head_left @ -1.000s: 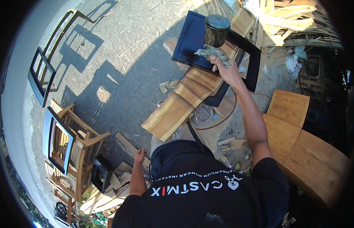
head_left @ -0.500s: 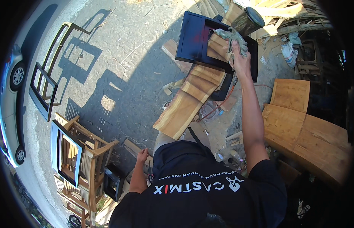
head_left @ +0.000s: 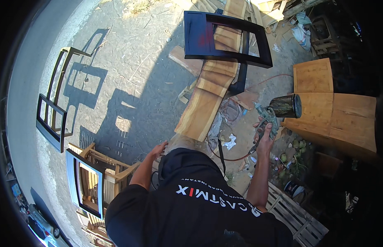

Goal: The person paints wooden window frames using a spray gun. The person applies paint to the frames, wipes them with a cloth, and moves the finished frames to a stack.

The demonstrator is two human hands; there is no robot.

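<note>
In the head view, the person's right hand (head_left: 264, 136) is wrapped around the grip of a spray gun (head_left: 268, 116), fingers curled over its front. The gun is to the right of the person's body, its nozzle toward the upper left, and its dark, stained cup (head_left: 284, 107) is tipped sideways with the rim facing right. A reddish hose (head_left: 229, 159) curves leftward from below the grip. The left hand (head_left: 159, 149) is beside the lower end of a long wooden board (head_left: 208, 92), fingers slightly bent; whether it holds anything, I cannot tell.

Well apart from the gun, a black frame (head_left: 195, 35) sits over the board's upper part. It has 1 solid panel with a reddish patch and 1 large opening, through which the board shows. Near the gun's cup are orange-brown wooden panels (head_left: 313, 78); whether the cup touches them is unclear. A crumpled white scrap (head_left: 230, 142) lies on the ground between the 2 hands, and a slatted pallet (head_left: 296, 216) lies at lower right. On the left, a glossy dark frame (head_left: 72, 175) leans against slatted wooden furniture (head_left: 117, 175), and another dark frame (head_left: 49, 123) stands farther up.
</note>
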